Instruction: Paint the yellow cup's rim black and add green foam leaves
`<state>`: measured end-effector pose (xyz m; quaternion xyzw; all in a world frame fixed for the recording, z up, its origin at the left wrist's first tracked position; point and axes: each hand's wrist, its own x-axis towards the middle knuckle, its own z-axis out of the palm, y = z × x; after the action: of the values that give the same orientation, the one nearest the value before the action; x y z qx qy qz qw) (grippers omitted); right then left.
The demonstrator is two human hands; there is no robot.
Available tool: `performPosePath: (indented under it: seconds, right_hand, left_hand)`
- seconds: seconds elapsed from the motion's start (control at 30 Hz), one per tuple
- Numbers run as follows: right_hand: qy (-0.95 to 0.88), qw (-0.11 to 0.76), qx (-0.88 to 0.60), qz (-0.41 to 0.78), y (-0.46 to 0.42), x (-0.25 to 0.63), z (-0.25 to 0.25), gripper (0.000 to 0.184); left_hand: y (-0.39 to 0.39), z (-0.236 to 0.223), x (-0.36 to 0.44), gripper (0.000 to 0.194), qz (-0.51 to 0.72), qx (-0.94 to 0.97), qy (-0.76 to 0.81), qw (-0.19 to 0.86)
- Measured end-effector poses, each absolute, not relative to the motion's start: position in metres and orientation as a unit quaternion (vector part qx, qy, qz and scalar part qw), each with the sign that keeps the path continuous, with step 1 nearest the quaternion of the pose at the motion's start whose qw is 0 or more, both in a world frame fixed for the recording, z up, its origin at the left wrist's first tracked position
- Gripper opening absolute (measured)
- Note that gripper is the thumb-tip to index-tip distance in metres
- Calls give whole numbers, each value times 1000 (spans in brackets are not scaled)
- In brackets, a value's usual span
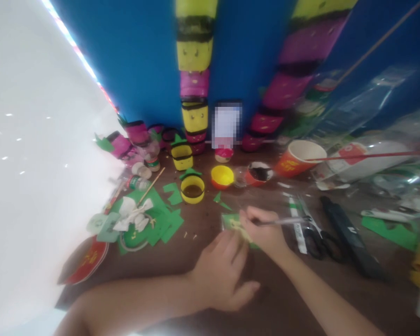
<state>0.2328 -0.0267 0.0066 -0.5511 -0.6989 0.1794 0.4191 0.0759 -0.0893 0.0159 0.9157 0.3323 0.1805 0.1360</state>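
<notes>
My right hand [266, 231] is closed around a slim pen [283, 220], its back end pointing right. The tip is hidden by the fingers, over a small green piece [227, 220] with a pale yellow area on it. My left hand [222, 273] lies over the near left edge of this piece, fingers stretched out and thumb apart. Small green scraps [222, 201] lie just beyond. To the right of the right hand are a white-and-green tube [298, 228] and black-handled scissors [317, 240].
Behind the hands stand a yellow cup [192, 190], a yellow-and-red cup [222, 177], a dark-filled cup [259, 173] and a paper cup [297, 158]. Green sheets [166, 226] and a tape roll [135, 242] lie left. A long black case [350, 233] rests at right, near clear plastic bottles.
</notes>
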Motion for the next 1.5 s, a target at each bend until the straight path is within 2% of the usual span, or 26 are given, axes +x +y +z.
performPosePath:
  seconds: [1.5]
  right_hand:
    - [-692, 422, -548, 204, -27, 232, 10, 37]
  left_hand:
    - [-89, 17, 75, 62, 183, 916, 329, 136]
